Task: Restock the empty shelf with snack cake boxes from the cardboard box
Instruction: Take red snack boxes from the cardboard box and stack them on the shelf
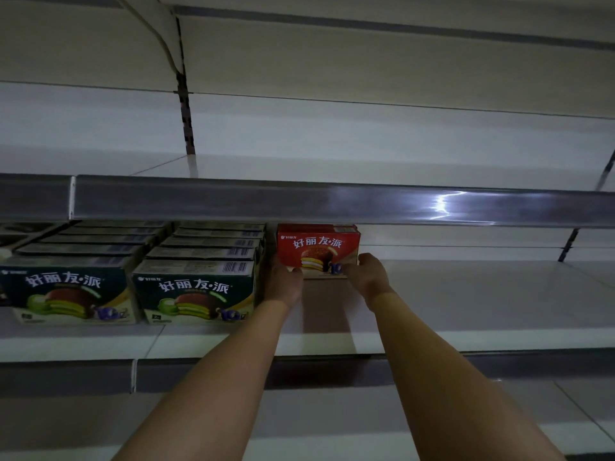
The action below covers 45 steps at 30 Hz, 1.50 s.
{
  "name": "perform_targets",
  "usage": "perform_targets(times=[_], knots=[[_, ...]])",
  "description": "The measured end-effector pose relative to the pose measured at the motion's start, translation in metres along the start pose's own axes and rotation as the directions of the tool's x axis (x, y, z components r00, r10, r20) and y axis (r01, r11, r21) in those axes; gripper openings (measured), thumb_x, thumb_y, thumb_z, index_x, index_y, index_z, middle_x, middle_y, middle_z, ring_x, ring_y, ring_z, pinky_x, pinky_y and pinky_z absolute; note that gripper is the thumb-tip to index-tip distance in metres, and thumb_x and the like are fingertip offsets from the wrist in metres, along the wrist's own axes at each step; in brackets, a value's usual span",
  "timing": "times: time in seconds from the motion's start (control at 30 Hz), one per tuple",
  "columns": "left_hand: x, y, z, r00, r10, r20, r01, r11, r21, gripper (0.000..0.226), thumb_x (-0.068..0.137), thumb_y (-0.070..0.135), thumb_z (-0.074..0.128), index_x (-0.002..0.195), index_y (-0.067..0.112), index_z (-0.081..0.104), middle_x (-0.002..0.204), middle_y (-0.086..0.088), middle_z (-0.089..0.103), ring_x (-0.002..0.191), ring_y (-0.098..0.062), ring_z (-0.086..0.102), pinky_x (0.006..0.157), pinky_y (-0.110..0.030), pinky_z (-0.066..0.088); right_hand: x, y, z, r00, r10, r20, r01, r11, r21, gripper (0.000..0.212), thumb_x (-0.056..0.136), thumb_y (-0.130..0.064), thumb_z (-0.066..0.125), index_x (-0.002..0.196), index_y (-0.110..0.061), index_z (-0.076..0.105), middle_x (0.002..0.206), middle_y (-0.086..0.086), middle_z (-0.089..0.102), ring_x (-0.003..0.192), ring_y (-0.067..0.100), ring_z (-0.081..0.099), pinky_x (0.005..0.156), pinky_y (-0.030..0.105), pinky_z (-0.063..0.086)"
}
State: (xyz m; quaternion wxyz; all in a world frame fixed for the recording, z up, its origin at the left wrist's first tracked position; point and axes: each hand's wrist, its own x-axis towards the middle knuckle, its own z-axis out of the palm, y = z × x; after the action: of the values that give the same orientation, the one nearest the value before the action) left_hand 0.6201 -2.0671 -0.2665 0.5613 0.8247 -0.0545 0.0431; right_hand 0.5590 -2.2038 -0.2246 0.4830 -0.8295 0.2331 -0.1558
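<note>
- While both hands reach in, the red snack cake box (317, 249) stands on the white shelf (466, 294), its long side running left to right and its picture face turned to us.
- The left hand (284, 284) holds its lower left corner; the right hand (367, 277) curls its grip on the lower right corner.
- The box is smooth, shiny cardboard with square corners.
- Two rows of green boxes (196, 294) sit just to its left.

Looked like printed cardboard with a slight sheen on the red snack cake box (317, 247) and the green boxes (196, 294). Showed smooth, pale painted metal on the shelf (466, 304), glossy reflective plastic on the price rail (332, 202).
</note>
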Motion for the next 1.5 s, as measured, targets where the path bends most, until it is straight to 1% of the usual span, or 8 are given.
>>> perform_targets(times=[0.13,0.33,0.43,0.57,0.7,0.9,1.2,1.5], knots=[[-0.013,0.0,0.004,0.995,-0.079,0.054,0.068,0.98,0.187,0.056,0.082,0.05,0.039,0.134,0.027,0.044,0.14,-0.005,0.046,0.125,-0.032,0.046,0.101,-0.05,0.042,-0.011,0.007,-0.01,0.998,0.048,0.044,-0.046,0.998,-0.038,0.05,0.092,-0.02,0.056,0.136,0.0,0.043,0.14,0.017,0.047,0.126,0.031,0.047,0.099,0.036,0.04],[-0.051,0.031,-0.007,0.99,-0.083,0.117,0.03,0.918,0.396,0.042,0.095,0.046,0.035,0.13,0.028,0.048,0.138,-0.006,0.045,0.116,-0.029,0.05,0.094,-0.036,0.043,-0.034,0.01,-0.036,0.99,0.095,0.101,-0.088,0.993,-0.076,0.055,0.092,-0.018,0.055,0.144,-0.011,0.038,0.147,0.009,0.041,0.13,0.028,0.044,0.108,0.035,0.037],[-0.069,0.046,-0.012,0.978,-0.076,0.194,0.001,0.932,0.362,0.03,0.102,0.028,0.036,0.125,0.018,0.053,0.126,-0.007,0.053,0.098,-0.02,0.05,0.076,-0.027,0.039,-0.05,0.012,-0.047,0.982,0.107,0.155,-0.1,0.994,-0.049,0.051,0.092,-0.016,0.056,0.142,-0.014,0.042,0.145,0.006,0.044,0.129,0.026,0.047,0.109,0.034,0.038],[-0.084,0.055,-0.005,0.97,-0.101,0.223,0.026,0.949,0.315,0.028,0.101,0.022,0.039,0.122,0.014,0.055,0.124,-0.011,0.056,0.108,-0.026,0.053,0.088,-0.032,0.044,-0.07,0.018,-0.063,0.98,0.121,0.161,-0.113,0.992,-0.054,0.053,0.091,-0.015,0.058,0.141,-0.013,0.043,0.144,0.007,0.045,0.128,0.024,0.047,0.107,0.03,0.038],[-0.105,0.057,0.008,0.965,-0.056,0.257,-0.016,0.964,0.266,0.022,0.096,0.013,0.045,0.11,0.011,0.061,0.116,-0.013,0.063,0.103,-0.03,0.057,0.082,-0.03,0.045,-0.095,0.026,-0.083,0.984,0.133,0.116,-0.122,0.988,-0.097,0.053,0.091,-0.018,0.057,0.141,-0.01,0.042,0.145,0.008,0.045,0.129,0.025,0.046,0.108,0.033,0.037],[-0.137,0.068,0.008,0.949,0.012,0.314,-0.089,0.969,0.231,0.032,0.098,0.016,0.043,0.126,0.011,0.057,0.127,-0.01,0.059,0.113,-0.028,0.055,0.09,-0.03,0.043,-0.127,0.034,-0.103,0.987,0.155,0.033,-0.151,0.984,-0.095,0.052,0.093,-0.018,0.055,0.142,-0.009,0.041,0.146,0.009,0.043,0.131,0.026,0.043,0.111,0.037,0.034],[-0.174,0.066,-0.013,0.916,0.089,0.391,-0.154,0.979,0.136,0.025,0.096,0.021,0.05,0.118,0.013,0.06,0.115,-0.004,0.062,0.096,-0.016,0.054,0.078,-0.023,0.04,-0.189,0.028,-0.102,0.975,0.207,-0.087,-0.211,0.977,-0.042,0.051,0.094,-0.017,0.053,0.143,-0.01,0.04,0.146,0.01,0.043,0.133,0.027,0.042,0.11,0.036,0.034],[-0.233,0.023,-0.036,0.826,0.055,0.56,-0.159,0.978,0.138,0.025,0.096,0.018,0.05,0.119,0.013,0.059,0.118,-0.004,0.061,0.096,-0.016,0.054,0.079,-0.022,0.04,-0.295,0.058,-0.082,0.918,0.363,-0.161,-0.369,0.929,-0.005,0.058,0.094,-0.017,0.052,0.147,-0.008,0.03,0.15,0.012,0.036,0.136,0.028,0.037,0.113,0.041,0.032]])
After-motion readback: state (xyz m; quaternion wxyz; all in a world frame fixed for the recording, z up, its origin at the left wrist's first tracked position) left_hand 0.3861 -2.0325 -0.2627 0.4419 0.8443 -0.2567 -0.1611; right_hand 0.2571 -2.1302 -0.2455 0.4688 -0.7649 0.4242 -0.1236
